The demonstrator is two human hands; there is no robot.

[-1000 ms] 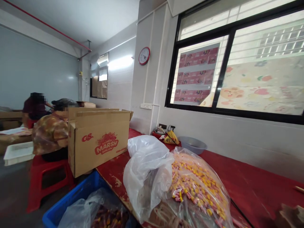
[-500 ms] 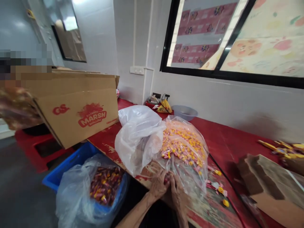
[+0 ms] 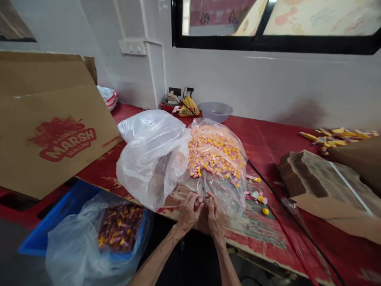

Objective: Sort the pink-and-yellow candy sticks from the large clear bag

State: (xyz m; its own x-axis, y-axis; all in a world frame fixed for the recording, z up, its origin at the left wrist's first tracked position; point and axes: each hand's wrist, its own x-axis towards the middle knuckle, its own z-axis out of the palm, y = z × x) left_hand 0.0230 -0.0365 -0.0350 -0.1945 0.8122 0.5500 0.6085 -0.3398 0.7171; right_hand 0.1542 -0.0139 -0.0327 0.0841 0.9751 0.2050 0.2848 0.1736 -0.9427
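My left hand (image 3: 189, 209) is closed at the table's front edge, its fingers curled round a small pinkish thing, too small to name surely. Beside it, a little apart, my right hand (image 3: 214, 214) has its fingers bent and pressed together at the bag's near edge; what they hold, if anything, is hidden. Just beyond both hands lies a clear plastic bag (image 3: 222, 190) with many pink-and-yellow wrapped candies (image 3: 214, 153) inside. A cloudy white plastic bag (image 3: 149, 147) bulges to the left of it. Several loose candies (image 3: 258, 197) lie to the right.
A cardboard carton (image 3: 68, 139) leans at the left. Below it, a blue crate (image 3: 64, 212) holds a plastic-lined heap of dark wrapped candies (image 3: 120, 228). A grey basin (image 3: 216, 111) stands by the wall. Folded cardboard (image 3: 321, 178) and a black cable (image 3: 276, 195) lie right.
The view has turned right and come down. My hands, pressed together before with a reddish thing between them, are now slightly apart.
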